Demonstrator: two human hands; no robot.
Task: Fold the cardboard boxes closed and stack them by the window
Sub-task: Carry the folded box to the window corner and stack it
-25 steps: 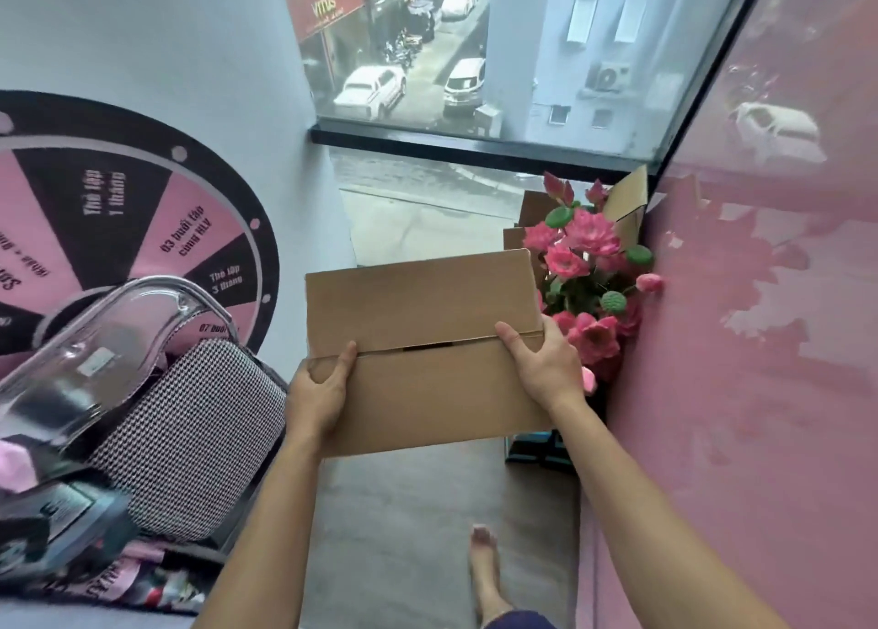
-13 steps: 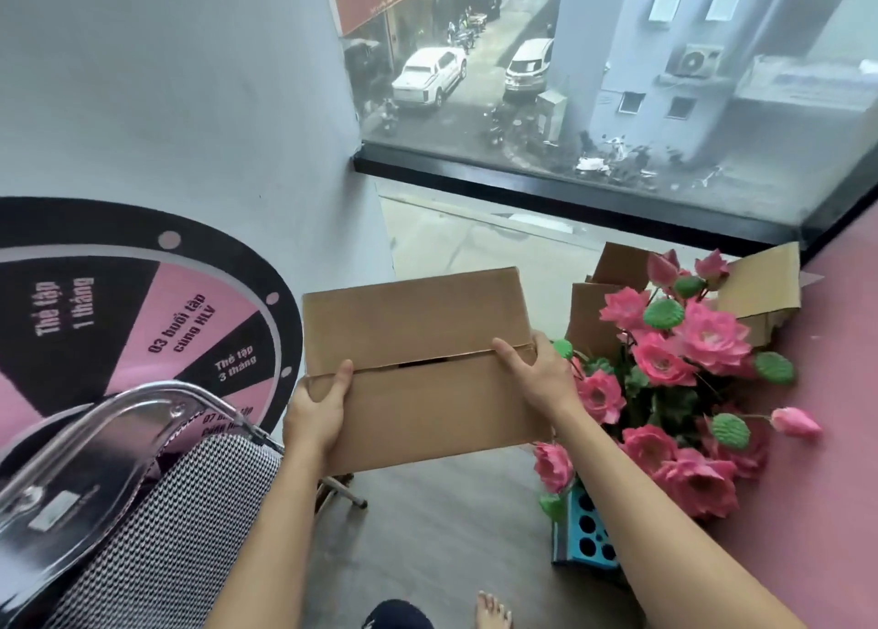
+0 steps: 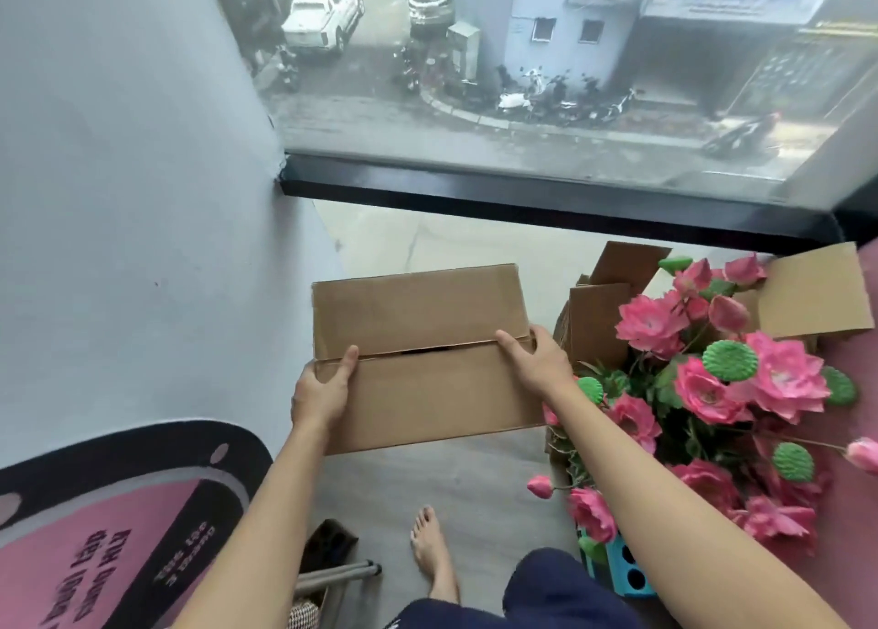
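My left hand (image 3: 319,393) grips the near left corner of the closed cardboard box (image 3: 423,357), thumb laid over the top flap and fingers curled under the edge. My right hand (image 3: 539,360) holds the right side, thumb stretched along the seam where the two top flaps meet, the other fingers wrapped round the corner. The flaps lie flat with only a thin dark slit between them, so I judge the folding done for this one.

Over the last second I have walked forward: the window (image 3: 522,82) fills far more of my view now, its black sill (image 3: 522,191) sits just beyond the box, and the chair that was at my left has dropped almost out of sight. The box is held above the floor (image 3: 451,481), between my body and the glass. That puts me at the setting-down stage, as I read it.

To the right stands an open cardboard box (image 3: 603,315) with its flaps up, just beside the one I hold, and a big spray of pink flowers (image 3: 712,391) leans over it. Those flowers and raised flaps crowd the right side, so I would lower the box towards the left, near the grey wall (image 3: 133,201). My bare foot (image 3: 432,552) is below, near, and a chair leg (image 3: 342,574) lies at near left.
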